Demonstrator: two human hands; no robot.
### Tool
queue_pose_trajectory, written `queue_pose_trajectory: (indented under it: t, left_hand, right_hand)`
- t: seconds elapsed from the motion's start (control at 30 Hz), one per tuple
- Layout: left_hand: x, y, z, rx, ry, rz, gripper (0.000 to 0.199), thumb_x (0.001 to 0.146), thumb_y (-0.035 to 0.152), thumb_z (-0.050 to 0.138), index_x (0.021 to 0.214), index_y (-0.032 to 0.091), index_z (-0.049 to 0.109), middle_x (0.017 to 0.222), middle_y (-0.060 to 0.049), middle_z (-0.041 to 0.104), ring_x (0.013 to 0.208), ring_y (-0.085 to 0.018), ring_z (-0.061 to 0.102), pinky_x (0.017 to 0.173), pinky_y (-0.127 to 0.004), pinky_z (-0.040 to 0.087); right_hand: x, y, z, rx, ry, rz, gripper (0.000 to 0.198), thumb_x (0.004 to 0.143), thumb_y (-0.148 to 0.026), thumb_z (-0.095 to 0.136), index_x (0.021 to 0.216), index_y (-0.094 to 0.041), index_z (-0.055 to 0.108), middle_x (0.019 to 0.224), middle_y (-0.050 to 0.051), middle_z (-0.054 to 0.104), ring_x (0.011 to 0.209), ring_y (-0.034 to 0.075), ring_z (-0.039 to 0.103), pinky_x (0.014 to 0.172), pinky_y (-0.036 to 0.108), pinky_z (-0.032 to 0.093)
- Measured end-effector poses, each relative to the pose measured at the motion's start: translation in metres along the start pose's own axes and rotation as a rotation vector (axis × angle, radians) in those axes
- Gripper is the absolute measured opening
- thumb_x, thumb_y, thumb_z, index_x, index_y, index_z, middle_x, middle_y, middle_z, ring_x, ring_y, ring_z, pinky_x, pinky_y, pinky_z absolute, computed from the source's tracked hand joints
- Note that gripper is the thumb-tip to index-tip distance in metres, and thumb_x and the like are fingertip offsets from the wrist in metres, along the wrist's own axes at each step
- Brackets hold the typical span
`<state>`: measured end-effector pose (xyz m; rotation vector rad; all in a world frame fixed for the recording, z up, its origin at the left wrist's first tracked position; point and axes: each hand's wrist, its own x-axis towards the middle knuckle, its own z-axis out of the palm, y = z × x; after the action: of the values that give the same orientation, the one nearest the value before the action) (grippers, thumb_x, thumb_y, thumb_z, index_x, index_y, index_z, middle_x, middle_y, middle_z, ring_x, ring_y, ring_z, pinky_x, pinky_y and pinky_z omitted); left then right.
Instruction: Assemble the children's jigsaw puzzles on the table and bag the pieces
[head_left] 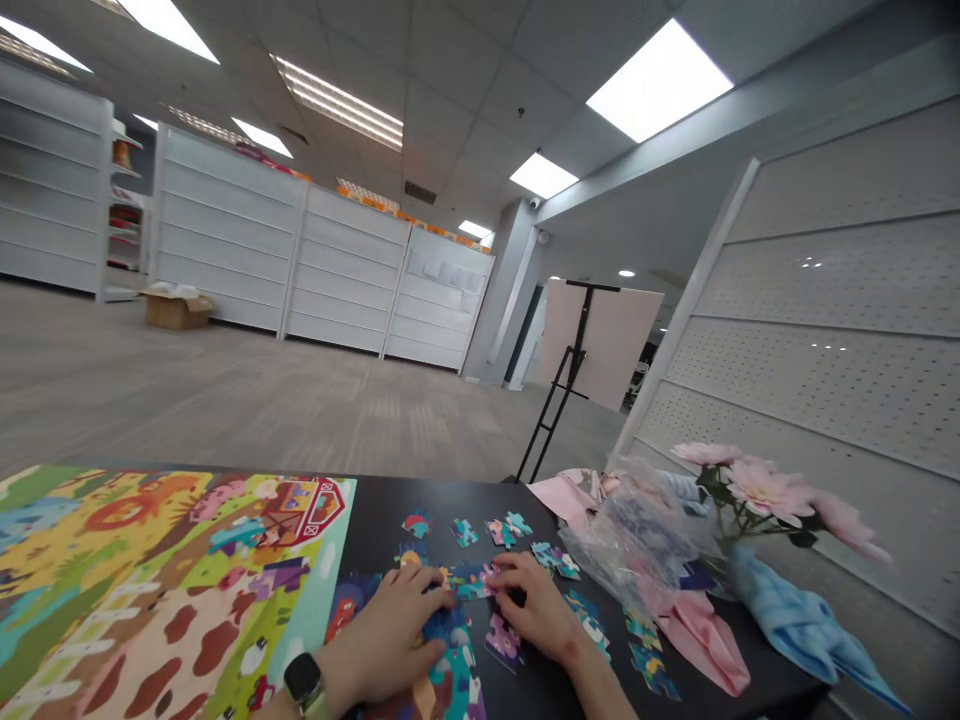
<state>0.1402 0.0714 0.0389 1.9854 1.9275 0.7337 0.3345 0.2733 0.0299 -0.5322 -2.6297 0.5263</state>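
- Black tabletop (379, 498); colourful jigsaw (459, 655) towards near edge.
- Left hand (397, 622): palm down over jigsaw; grip indeterminable.
- Right hand (531, 605): fingers curled, beside jigsaw; grip indeterminable.

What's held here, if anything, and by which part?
Your right hand touches a pink jigsaw piece on its right; whether it grips is unclear. Your left hand holds nothing visible.

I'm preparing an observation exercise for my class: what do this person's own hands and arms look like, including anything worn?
Both the left hand and right hand are gloveless. A watch with a dark, round-cornered face and pale greenish strap is on the left wrist. The right forearm shows no sleeve or watch within view.
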Motion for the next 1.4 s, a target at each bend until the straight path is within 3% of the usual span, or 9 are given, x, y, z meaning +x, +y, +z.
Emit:
queue_pose_trajectory:
  t: [0.13,0.23,0.47,0.63,0.73,0.83,0.97,1.1,1.4]
  left_hand:
    - [0.0,0.001,-0.002,0.002,-0.015,-0.009,0.04,0.084,0.025,0.063,0.123,0.032,0.062,0.139,-0.006,0.055,0.13,-0.033,0.047,0.11,-0.054,0.033]
    - [-0.001,0.003,-0.005,-0.004,-0.026,-0.016,0.04,0.084,0.024,0.062,0.123,0.032,0.062,0.139,-0.006,0.055,0.13,-0.032,0.047,0.11,-0.053,0.034]
    - [-0.002,0.004,-0.006,0.013,-0.011,0.001,0.038,0.085,0.026,0.064,0.123,0.03,0.062,0.137,-0.008,0.056,0.129,-0.033,0.048,0.109,-0.053,0.035]
    - [-0.001,0.002,-0.003,0.027,-0.011,0.002,0.04,0.085,0.027,0.064,0.124,0.03,0.062,0.137,-0.007,0.056,0.128,-0.033,0.049,0.108,-0.051,0.037]
    - [0.0,0.001,-0.004,0.028,-0.019,0.004,0.041,0.085,0.028,0.064,0.125,0.031,0.062,0.139,-0.007,0.056,0.13,-0.032,0.048,0.109,-0.05,0.037]
    - [0.0,0.001,-0.005,0.035,-0.012,0.006,0.041,0.085,0.029,0.063,0.126,0.031,0.062,0.139,-0.007,0.056,0.13,-0.033,0.047,0.11,-0.051,0.036]
    - [-0.002,0.003,-0.006,0.023,0.0,0.006,0.041,0.084,0.027,0.063,0.124,0.03,0.063,0.138,-0.007,0.057,0.13,-0.033,0.047,0.11,-0.051,0.036]
    - [-0.002,0.005,-0.006,0.017,-0.004,-0.004,0.04,0.083,0.026,0.063,0.123,0.03,0.063,0.137,-0.008,0.057,0.129,-0.033,0.048,0.11,-0.052,0.036]
    - [-0.003,0.003,-0.002,0.012,0.0,-0.001,0.042,0.082,0.026,0.065,0.124,0.03,0.063,0.136,-0.007,0.056,0.129,-0.033,0.048,0.11,-0.052,0.036]
  right_hand:
    - [-0.005,-0.002,-0.008,0.029,0.139,0.009,0.039,0.083,-0.015,0.051,0.114,-0.023,0.072,0.126,0.01,0.069,0.121,0.026,0.061,0.109,0.045,0.045]
    - [-0.025,-0.005,-0.007,-0.005,0.251,0.107,0.034,0.08,-0.014,0.048,0.105,-0.023,0.071,0.112,0.009,0.072,0.109,0.026,0.065,0.1,0.042,0.051]
    - [-0.081,-0.016,0.014,-0.058,0.168,0.206,0.035,0.08,-0.033,0.069,0.114,-0.027,0.07,0.116,0.01,0.072,0.112,0.031,0.065,0.1,0.044,0.052]
    - [-0.076,-0.009,0.01,0.03,0.146,0.161,0.034,0.083,-0.024,0.057,0.114,-0.028,0.071,0.118,0.008,0.073,0.114,0.027,0.067,0.1,0.041,0.054]
    - [-0.075,0.004,0.011,-0.007,0.26,0.104,0.038,0.085,-0.022,0.052,0.117,-0.028,0.071,0.128,0.008,0.07,0.123,0.028,0.063,0.107,0.045,0.05]
    - [-0.078,0.006,0.015,-0.094,0.316,0.114,0.027,0.086,-0.032,0.061,0.11,-0.028,0.072,0.118,0.009,0.074,0.113,0.031,0.067,0.099,0.045,0.054]
    - [-0.077,-0.008,0.021,-0.177,0.252,0.176,0.034,0.073,-0.045,0.081,0.1,-0.027,0.073,0.101,0.008,0.075,0.098,0.032,0.069,0.088,0.042,0.056]
    - [-0.067,-0.018,0.027,-0.133,0.214,0.151,0.024,0.074,-0.029,0.074,0.098,-0.025,0.072,0.1,0.006,0.074,0.098,0.028,0.068,0.09,0.038,0.054]
    - [-0.065,-0.007,0.029,0.001,0.237,0.053,0.047,0.07,-0.015,0.06,0.115,-0.026,0.069,0.116,0.008,0.074,0.111,0.027,0.069,0.099,0.036,0.055]
